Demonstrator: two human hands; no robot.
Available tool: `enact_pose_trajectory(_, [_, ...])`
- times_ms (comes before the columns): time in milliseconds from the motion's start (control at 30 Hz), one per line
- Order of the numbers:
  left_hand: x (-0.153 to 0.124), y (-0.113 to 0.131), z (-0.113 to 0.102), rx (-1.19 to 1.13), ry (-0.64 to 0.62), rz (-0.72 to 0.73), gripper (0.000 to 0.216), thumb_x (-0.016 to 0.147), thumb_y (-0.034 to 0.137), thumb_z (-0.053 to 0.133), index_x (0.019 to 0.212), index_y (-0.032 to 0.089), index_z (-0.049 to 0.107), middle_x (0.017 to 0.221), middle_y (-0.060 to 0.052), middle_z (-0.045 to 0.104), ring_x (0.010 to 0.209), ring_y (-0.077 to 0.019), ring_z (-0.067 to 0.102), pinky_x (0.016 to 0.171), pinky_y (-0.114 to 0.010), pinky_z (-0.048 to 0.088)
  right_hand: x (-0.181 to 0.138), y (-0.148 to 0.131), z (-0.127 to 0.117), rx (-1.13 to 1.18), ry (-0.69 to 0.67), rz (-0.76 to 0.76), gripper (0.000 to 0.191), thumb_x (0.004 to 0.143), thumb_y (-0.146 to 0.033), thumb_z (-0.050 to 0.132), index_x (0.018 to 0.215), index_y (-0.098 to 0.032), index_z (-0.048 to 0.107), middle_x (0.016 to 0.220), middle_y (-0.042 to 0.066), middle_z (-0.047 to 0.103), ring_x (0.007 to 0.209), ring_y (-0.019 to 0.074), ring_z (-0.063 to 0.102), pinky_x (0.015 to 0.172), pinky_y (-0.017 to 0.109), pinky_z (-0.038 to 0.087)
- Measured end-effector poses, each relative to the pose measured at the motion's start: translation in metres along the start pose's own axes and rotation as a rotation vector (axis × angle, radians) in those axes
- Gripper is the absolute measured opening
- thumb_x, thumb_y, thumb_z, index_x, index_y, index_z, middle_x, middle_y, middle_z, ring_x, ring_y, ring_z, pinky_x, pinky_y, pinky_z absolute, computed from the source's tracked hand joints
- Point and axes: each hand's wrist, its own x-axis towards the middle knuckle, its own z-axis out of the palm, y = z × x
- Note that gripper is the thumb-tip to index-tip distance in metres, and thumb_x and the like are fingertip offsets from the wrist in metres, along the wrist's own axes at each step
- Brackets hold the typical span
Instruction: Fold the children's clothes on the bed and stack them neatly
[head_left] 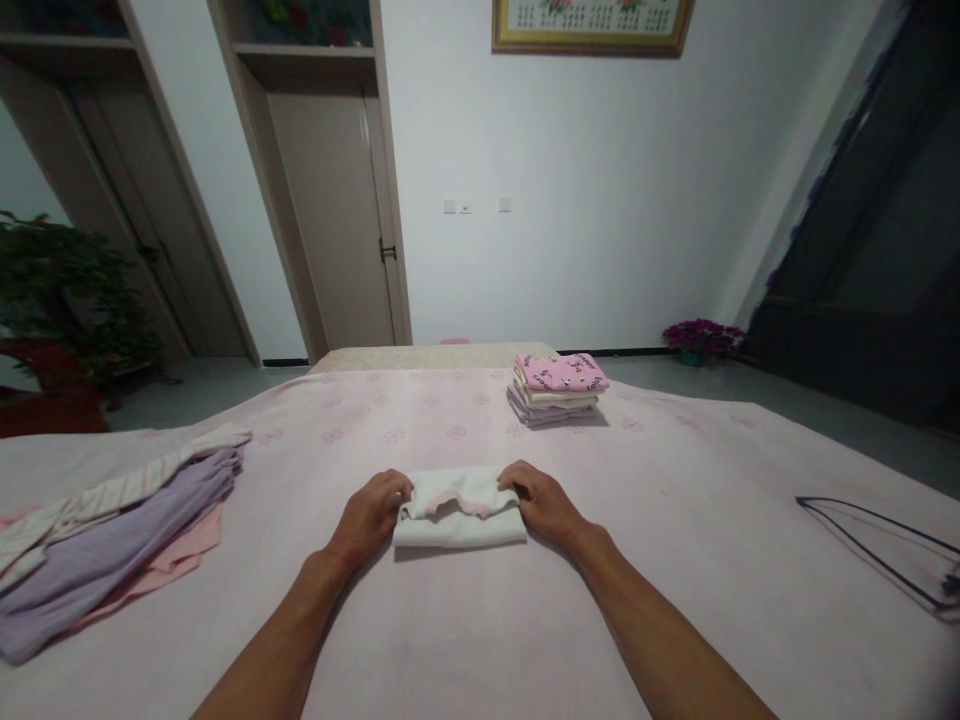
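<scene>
the left hand (371, 515) and right hand (541, 503) pinch the two ends of a folded white garment (459, 518) on the bed (480, 620), nearer than the folded stack (556, 388). folding looks nearly finished; lifting it calls for an even grip.

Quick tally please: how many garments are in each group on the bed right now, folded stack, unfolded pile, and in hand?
Folded stack: 4, as far as the layers show
Unfolded pile: 3 (striped, purple, pink)
White garment held between left hand and right hand: 1
Total: 8
</scene>
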Motion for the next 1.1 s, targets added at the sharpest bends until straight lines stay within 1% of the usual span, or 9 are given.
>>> enact_pose_trajectory(100, [-0.005,-0.003,-0.004,0.031,-0.043,0.030,0.023,0.068,0.003,0.045,0.076,0.022,0.057,0.096,-0.004,0.066,0.093,-0.0187,0.061,0.082,-0.030,0.046,-0.005,0.003,-0.002,-0.048,-0.008,-0.003,0.038,0.066,-0.004,0.047,0.087,-0.022,0.072,0.094,0.003,0.071,0.090,0.0176,0.064,0.084,0.030,0.049])
enact_pose_trajectory(200, [-0.006,-0.001,-0.008,0.059,0.034,-0.024,0.026,0.064,0.001,0.042,0.070,0.021,0.055,0.093,-0.004,0.067,0.091,-0.0187,0.062,0.082,-0.031,0.048,-0.004,0.005,0.000,-0.055,0.092,0.067,0.034,0.065,-0.005,0.046,0.080,-0.022,0.071,0.087,0.002,0.070,0.084,0.0176,0.065,0.081,0.030,0.050])
enact_pose_trajectory(367, [0.006,0.024,-0.003,0.056,0.190,-0.050,0.025,0.087,0.012,0.044,0.095,0.021,0.065,0.113,-0.007,0.070,0.110,-0.0217,0.064,0.098,-0.039,0.049,0.006,-0.006,0.003,-0.075,0.292,0.065,0.034,0.078,-0.011,0.046,0.097,-0.021,0.073,0.104,0.007,0.072,0.102,0.0215,0.065,0.095,0.038,0.049])
enact_pose_trajectory(500, [0.011,0.045,0.018,0.130,-0.033,0.087,0.043,0.100,0.031,0.042,0.141,0.021,0.053,0.148,-0.012,0.054,0.141,-0.0262,0.045,0.118,-0.050,0.034,0.008,-0.025,0.007,-0.171,0.076,-0.052,0.042,0.095,-0.028,0.050,0.134,-0.023,0.062,0.149,0.009,0.053,0.142,0.0241,0.042,0.119,0.047,0.028])
enact_pose_trajectory(667, [-0.008,0.048,0.044,0.305,-0.266,0.242,0.063,0.093,0.044,0.059,0.151,0.024,0.044,0.155,-0.014,0.045,0.144,-0.0317,0.041,0.119,-0.056,0.032,0.000,-0.030,0.011,-0.168,-0.259,0.014,0.042,0.098,-0.036,0.050,0.137,-0.025,0.061,0.153,0.007,0.049,0.147,0.0232,0.035,0.123,0.049,0.022])
enact_pose_trajectory(767, [-0.020,0.049,0.053,0.387,-0.233,0.248,0.065,0.089,0.037,0.065,0.149,0.024,0.045,0.156,-0.013,0.045,0.144,-0.0317,0.041,0.117,-0.054,0.036,-0.002,-0.025,0.010,-0.129,-0.201,0.035,0.037,0.096,-0.027,0.046,0.122,-0.022,0.071,0.142,0.008,0.060,0.140,0.0224,0.047,0.122,0.050,0.026])
enact_pose_trajectory(900, [-0.025,0.053,0.067,0.435,-0.148,0.222,0.046,0.093,0.016,0.053,0.138,0.021,0.056,0.143,-0.014,0.059,0.134,-0.0289,0.054,0.112,-0.051,0.045,0.000,-0.027,0.005,-0.115,-0.063,0.033,0.031,0.093,-0.021,0.046,0.102,-0.021,0.076,0.122,0.008,0.073,0.122,0.0224,0.064,0.120,0.053,0.027])
enact_pose_trajectory(1000, [-0.024,0.058,0.070,0.408,-0.137,0.229,0.046,0.092,0.008,0.046,0.133,0.021,0.059,0.137,-0.015,0.063,0.127,-0.0277,0.060,0.107,-0.049,0.050,0.000,-0.037,0.006,-0.124,-0.067,-0.022,0.031,0.092,-0.024,0.054,0.118,-0.022,0.071,0.128,0.009,0.070,0.124,0.0230,0.062,0.120,0.053,0.027])
enact_pose_trajectory(1100, [-0.021,0.066,0.062,0.339,-0.128,0.196,0.039,0.091,0.010,0.048,0.125,0.023,0.064,0.131,-0.012,0.067,0.120,-0.0266,0.064,0.103,-0.047,0.052,-0.003,-0.052,0.013,-0.148,-0.210,-0.096,0.056,0.087,-0.029,0.064,0.142,-0.025,0.055,0.147,0.011,0.055,0.138,0.0257,0.049,0.122,0.054,0.022])
